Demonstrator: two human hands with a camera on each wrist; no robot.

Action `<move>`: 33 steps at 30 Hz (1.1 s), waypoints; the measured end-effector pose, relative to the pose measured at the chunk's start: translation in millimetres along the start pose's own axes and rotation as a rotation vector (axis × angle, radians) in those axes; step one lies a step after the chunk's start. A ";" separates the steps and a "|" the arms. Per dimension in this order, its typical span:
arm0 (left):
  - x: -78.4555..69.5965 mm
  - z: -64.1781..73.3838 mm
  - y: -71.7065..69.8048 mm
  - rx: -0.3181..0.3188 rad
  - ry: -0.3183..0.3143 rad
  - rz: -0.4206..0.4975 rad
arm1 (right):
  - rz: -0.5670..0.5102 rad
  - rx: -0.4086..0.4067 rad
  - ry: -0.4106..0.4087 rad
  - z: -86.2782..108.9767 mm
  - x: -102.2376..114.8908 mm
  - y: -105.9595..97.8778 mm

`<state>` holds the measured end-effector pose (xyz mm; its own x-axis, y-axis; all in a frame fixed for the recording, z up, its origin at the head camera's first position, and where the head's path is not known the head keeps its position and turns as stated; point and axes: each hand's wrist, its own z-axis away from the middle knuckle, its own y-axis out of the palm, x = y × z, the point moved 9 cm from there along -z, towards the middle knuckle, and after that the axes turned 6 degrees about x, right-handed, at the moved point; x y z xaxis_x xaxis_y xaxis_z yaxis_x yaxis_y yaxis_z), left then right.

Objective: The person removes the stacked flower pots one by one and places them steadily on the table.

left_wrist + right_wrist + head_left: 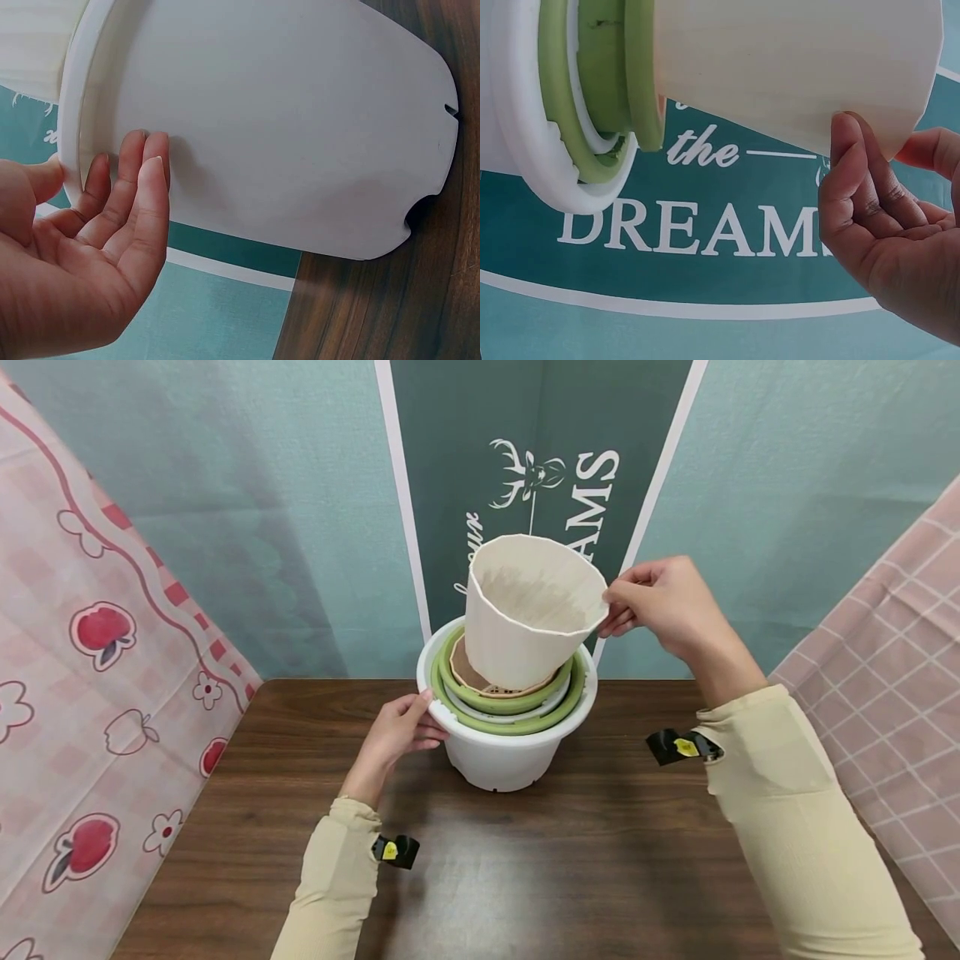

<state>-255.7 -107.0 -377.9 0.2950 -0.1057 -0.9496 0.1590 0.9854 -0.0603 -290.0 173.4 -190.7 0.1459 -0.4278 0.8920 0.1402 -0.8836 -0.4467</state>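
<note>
My right hand (663, 602) pinches the rim of a cream plastic flowerpot (506, 639) between thumb and fingers. That pot is tilted, its lower end inside a stack of nested pots. My left hand (397, 727) grips the rim of the large white flowerpot (498, 764), thumb on top and fingers under the lip. Inside the white pot sit green pots (525, 725), another white one between them, and a tan pot (467, 670) innermost. In the right wrist view the cream pot (795, 60) sticks out of the stack. The left wrist view shows the white pot's smooth wall (285, 127).
The stack stands on a dark wood table (480, 868) near its back edge. A teal cloth (247, 527) with a deer print hangs behind. Patterned pink cloths flank the left (97, 710) and right (892, 693) sides.
</note>
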 end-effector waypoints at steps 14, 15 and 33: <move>-2.6 1.1 0.1 -0.004 -0.007 -0.005 | -0.031 -0.054 0.011 2.8 4.4 -18.8; -2.7 0.9 -0.2 -0.004 -0.007 -0.007 | -0.030 -0.057 0.010 3.2 4.6 -20.1; -1.5 -0.9 -1.2 -0.002 -0.017 -0.007 | -0.187 -0.100 0.011 7.4 -11.0 -49.6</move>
<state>-257.3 -107.9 -376.6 0.3094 -0.1150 -0.9439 0.1593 0.9849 -0.0678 -291.3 223.3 -178.8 0.1156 -0.2562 0.9597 0.0658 -0.9621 -0.2648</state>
